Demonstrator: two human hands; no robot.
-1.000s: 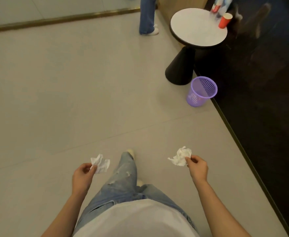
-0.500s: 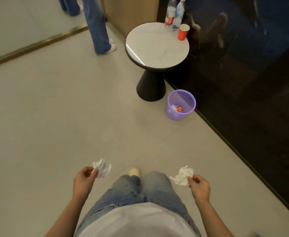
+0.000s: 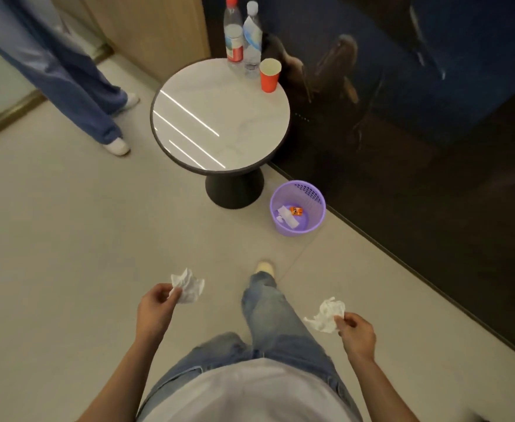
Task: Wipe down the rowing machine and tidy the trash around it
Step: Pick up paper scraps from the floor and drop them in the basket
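Note:
My left hand (image 3: 154, 309) pinches a crumpled white tissue (image 3: 189, 286) at waist height. My right hand (image 3: 356, 332) pinches a second crumpled white tissue (image 3: 326, 315). A small purple mesh waste basket (image 3: 317, 222) stands on the floor ahead and between the hands, beside the dark wall. Scraps of white paper and an orange wrapper lie in its bottom. The rowing machine is out of view.
A round white-topped side table (image 3: 219, 117) on a black cone base stands just left of the basket, carrying two water bottles (image 3: 244, 38) and a red paper cup (image 3: 269, 75). Another person's legs (image 3: 76, 86) stand at far left. A dark glossy wall (image 3: 432, 147) runs along the right.
I have walked forward, so the table and purple basket are now much closer and the basket's contents show. Both hands still hold their tissues.

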